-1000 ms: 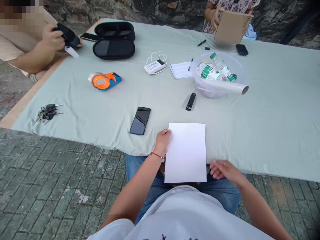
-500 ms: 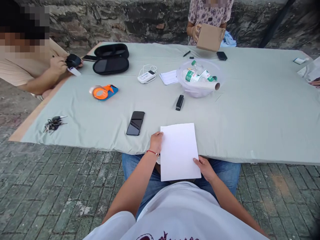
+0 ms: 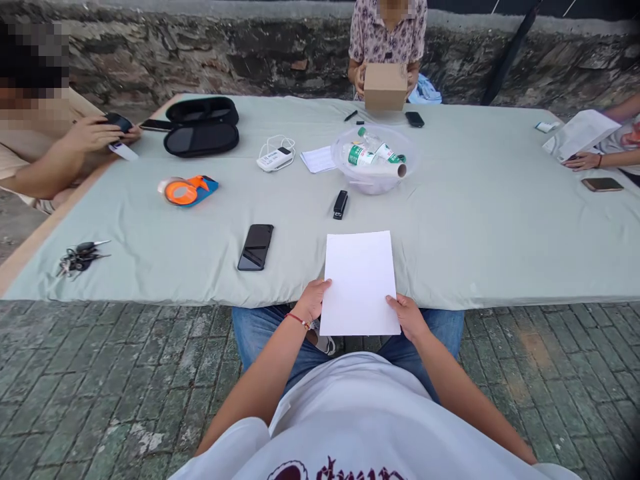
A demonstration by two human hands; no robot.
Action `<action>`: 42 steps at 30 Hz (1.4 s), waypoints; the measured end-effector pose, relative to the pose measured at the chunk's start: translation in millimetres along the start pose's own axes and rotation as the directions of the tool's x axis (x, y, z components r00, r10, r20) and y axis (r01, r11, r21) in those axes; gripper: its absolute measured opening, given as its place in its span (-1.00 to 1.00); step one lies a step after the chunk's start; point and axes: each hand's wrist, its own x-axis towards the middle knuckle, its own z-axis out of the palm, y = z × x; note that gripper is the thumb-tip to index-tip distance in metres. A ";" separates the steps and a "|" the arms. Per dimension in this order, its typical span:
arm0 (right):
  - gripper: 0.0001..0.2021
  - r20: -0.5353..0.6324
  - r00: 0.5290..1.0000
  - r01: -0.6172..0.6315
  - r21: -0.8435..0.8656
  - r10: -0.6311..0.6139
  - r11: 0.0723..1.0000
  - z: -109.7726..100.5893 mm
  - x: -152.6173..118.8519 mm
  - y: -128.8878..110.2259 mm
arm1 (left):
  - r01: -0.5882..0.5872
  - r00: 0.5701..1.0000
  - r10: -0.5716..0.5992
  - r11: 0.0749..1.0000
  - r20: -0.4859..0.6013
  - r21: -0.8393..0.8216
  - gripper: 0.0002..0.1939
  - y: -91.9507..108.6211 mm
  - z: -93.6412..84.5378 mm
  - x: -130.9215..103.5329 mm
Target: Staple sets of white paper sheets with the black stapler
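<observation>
The left hand [image 3: 314,298] and right hand [image 3: 407,316] are clamped on opposite side edges of the white paper [image 3: 359,283], at the near edge of the cloth-covered desk [image 3: 500,233]. Beyond lie a black stapler [image 3: 341,204] and a stone wall [image 3: 200,60].

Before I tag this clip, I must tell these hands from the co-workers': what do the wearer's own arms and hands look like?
The left hand and right hand wear no gloves. A thin red bracelet with a pale bead circles the left wrist; none shows on the right. The sleeves are short and white.
</observation>
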 end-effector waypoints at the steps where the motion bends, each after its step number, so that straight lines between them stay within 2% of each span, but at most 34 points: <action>1: -0.64 -0.007 1.000 0.000 -0.033 0.000 0.999 -2.0 -1.4 -1.4 | 0.001 1.000 -0.001 1.000 -0.006 0.005 -0.83 -3.3 1.5 -0.1; 5: -0.57 -0.106 0.994 0.001 -0.115 -0.013 0.993 -9.1 -6.7 3.4 | -0.037 0.998 0.036 0.999 -0.057 -0.011 -0.78 -12.1 5.1 3.7; 10: -0.57 -0.222 0.974 0.038 -0.009 -0.039 0.999 -13.9 -3.7 25.1 | -0.072 0.991 0.073 0.997 -0.114 0.014 -0.73 -17.7 8.0 13.3; 12: -0.60 -0.255 0.966 0.045 -0.023 -0.049 0.999 -15.6 -0.8 31.8 | -0.098 0.989 0.100 0.995 -0.110 0.021 -0.70 -19.2 8.1 16.4; 16: -0.66 -0.239 0.968 0.044 -0.137 -0.076 0.990 -23.8 2.0 34.4 | -0.180 0.978 0.180 0.984 -0.107 0.011 -0.63 -20.1 3.1 15.5; 19: -0.69 -0.221 0.969 0.066 -0.215 -0.114 0.974 -33.4 1.4 29.2 | -0.295 0.948 0.299 0.954 -0.111 0.057 -0.39 -20.0 -3.3 9.0; 21: -0.71 -0.207 0.971 0.078 -0.211 -0.123 0.974 -39.3 1.3 23.9 | -0.329 0.939 0.337 0.940 -0.077 0.093 -0.36 -20.5 -6.4 5.0; 24: -0.74 -0.172 0.983 0.046 -0.121 -0.067 0.992 -45.0 2.1 15.3 | -0.273 0.957 0.283 0.953 -0.065 0.129 -0.64 -21.3 -8.3 2.1; 26: -0.74 -0.156 0.988 0.004 -0.047 -0.011 0.999 -46.1 2.3 10.3 | -0.215 0.972 0.224 0.969 -0.072 0.118 -0.73 -20.6 -9.2 1.2; 29: -0.72 -0.148 0.988 -0.045 0.036 0.050 0.998 -44.3 1.4 5.6 | -0.173 0.983 0.176 0.984 -0.059 0.050 -0.67 -17.1 -11.6 -0.1; 33: -0.69 -0.130 0.989 -0.059 0.069 0.067 0.996 -38.3 -1.1 5.9 | -0.094 0.995 0.095 0.995 -0.018 0.037 -0.53 -12.2 -14.2 -2.5; 35: -0.69 -0.111 0.992 -0.052 0.042 0.057 0.998 -35.5 -2.0 7.5 | -0.060 0.998 0.060 0.998 0.003 0.037 -0.52 -12.0 -13.4 -3.8; 38: -0.70 -0.088 0.996 -0.025 -0.039 0.021 0.999 -33.4 -2.1 8.2 | -0.077 0.996 0.076 0.997 0.039 0.030 -0.55 -14.0 -10.0 -4.8; 42: -0.67 -0.125 0.992 -0.012 -0.097 0.000 0.995 -34.8 -1.4 3.6 | -0.078 0.996 0.079 0.996 -0.036 0.036 -0.54 -15.8 -4.1 -4.0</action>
